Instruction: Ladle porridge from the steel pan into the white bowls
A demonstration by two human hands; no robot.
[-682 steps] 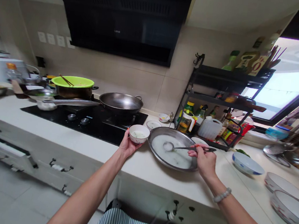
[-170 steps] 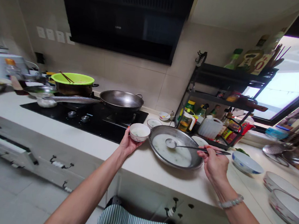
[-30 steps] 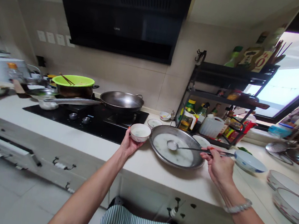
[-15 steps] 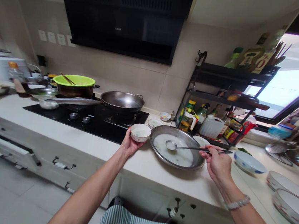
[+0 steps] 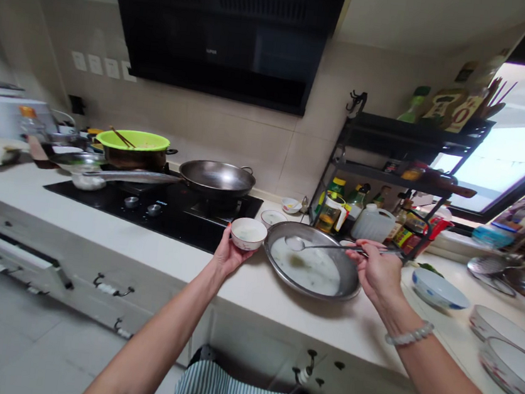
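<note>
My left hand [image 5: 230, 253] is closed around a small white bowl [image 5: 247, 244] with a dark rim, held just left of the big metal basin. Some whitish liquid shows inside it. In the basin [image 5: 305, 289] is a milky soup with green bits. My right hand [image 5: 377, 270] grips the long handle of a ladle [image 5: 296, 244] from the right side. The ladle's head hangs over the far left part of the soup, above its surface. Another small filled bowl [image 5: 273, 217] stands behind the basin, and a further one is mostly hidden behind my right hand.
A wok [image 5: 217, 178] and a pot topped by a green basin [image 5: 132, 140] sit on the black stove [image 5: 161, 211] to the left. A spice rack [image 5: 388, 173] with bottles stands behind. Several bowls, including a blue-patterned one [image 5: 440, 289], lie on the right.
The ladle has risen out of the soup and moved slightly toward the small bowl, leaving a dark patch in the soup. My left hand holds the bowl almost where it was.
</note>
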